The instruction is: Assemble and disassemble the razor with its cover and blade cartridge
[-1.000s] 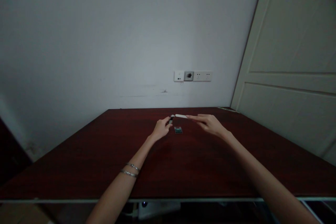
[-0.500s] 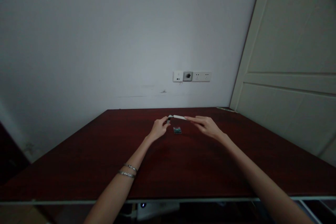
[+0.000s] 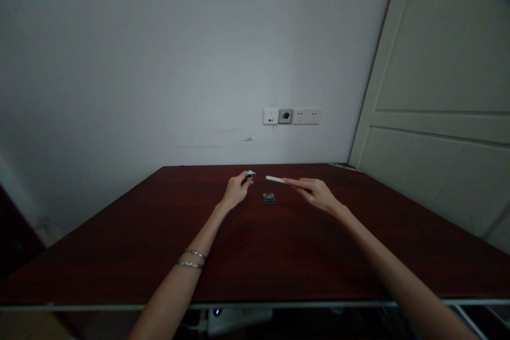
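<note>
My left hand, with two bracelets on its forearm, pinches a small dark and silvery-white object whose kind is too small to make out. Opposite it, my right hand grips a slim white stick-like object, its free end pointing left. A gap separates the two held objects. Below and between the hands, a small clear flat case with something green inside lies on the dark red tabletop; neither hand touches it.
Behind the table rises a pale wall with a row of sockets. A light panelled door stands along the right side. The table's pale front edge is near me, with a white item under it.
My left hand has drawn left with its small object, away from the white stick's end, which it was touching or almost touching. My right hand has hardly moved.
</note>
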### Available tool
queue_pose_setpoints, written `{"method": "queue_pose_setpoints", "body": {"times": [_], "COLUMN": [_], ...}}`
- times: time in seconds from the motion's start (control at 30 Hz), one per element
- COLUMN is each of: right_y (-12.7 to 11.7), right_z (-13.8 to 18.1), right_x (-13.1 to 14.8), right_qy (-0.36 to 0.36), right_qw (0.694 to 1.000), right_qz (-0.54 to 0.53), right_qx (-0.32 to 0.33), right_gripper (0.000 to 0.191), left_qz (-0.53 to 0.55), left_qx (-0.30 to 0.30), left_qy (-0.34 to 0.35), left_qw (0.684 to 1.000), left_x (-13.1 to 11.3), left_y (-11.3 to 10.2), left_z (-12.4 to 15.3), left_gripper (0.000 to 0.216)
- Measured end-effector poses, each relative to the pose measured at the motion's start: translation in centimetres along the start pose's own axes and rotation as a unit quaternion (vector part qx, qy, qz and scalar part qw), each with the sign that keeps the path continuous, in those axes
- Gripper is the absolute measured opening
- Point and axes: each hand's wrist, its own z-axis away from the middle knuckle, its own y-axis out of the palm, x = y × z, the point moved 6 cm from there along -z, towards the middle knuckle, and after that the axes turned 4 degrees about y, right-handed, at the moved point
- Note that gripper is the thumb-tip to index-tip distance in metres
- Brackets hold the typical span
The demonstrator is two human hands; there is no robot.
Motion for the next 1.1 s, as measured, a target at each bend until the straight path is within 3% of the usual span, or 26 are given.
{"method": "queue_pose_setpoints", "body": {"times": [0.27, 0.5, 0.63, 0.73, 0.9, 1.1], "right_y": [0.6, 1.0, 0.8, 1.4, 1.2, 0.6], "right_z": [-1.7, 0.4, -0.8, -1.2, 0.1, -0.9], "right_x": [2.6, 0.1, 1.5, 2.4, 0.9, 1.9], "right_qy": [-0.028, 0.008, 0.002, -0.022, -0.012, -0.015], "right_qw": [1.0, 1.0, 0.999, 1.0, 1.0, 0.999], "right_qz": [-0.006, -0.022, -0.036, -0.015, 0.004, 0.006], "right_qx": [-0.007, -0.011, -0.035, -0.014, -0.009, -0.04], "right_gripper": [0.038, 0.038, 0.039, 0.039, 0.039, 0.04], "left_qz": [-0.006, -0.026, -0.029, -0.022, 0.002, 0.027], "left_qx": [0.057, 0.055, 0.084, 0.061, 0.024, 0.054], "left_qy": [0.016, 0.002, 0.026, 0.03, 0.0, 0.007], "left_qw": [0.998, 0.998, 0.996, 0.997, 1.0, 0.998], "left_x": [-1.0, -0.8, -1.4, -1.2, -0.1, -0.7], "left_y": [1.0, 1.1, 1.6, 1.3, 0.5, 1.5], "left_z": [0.6, 0.6, 0.8, 0.8, 0.3, 0.3], "left_gripper": [0.018, 0.015, 0.017, 0.017, 0.015, 0.018]}}
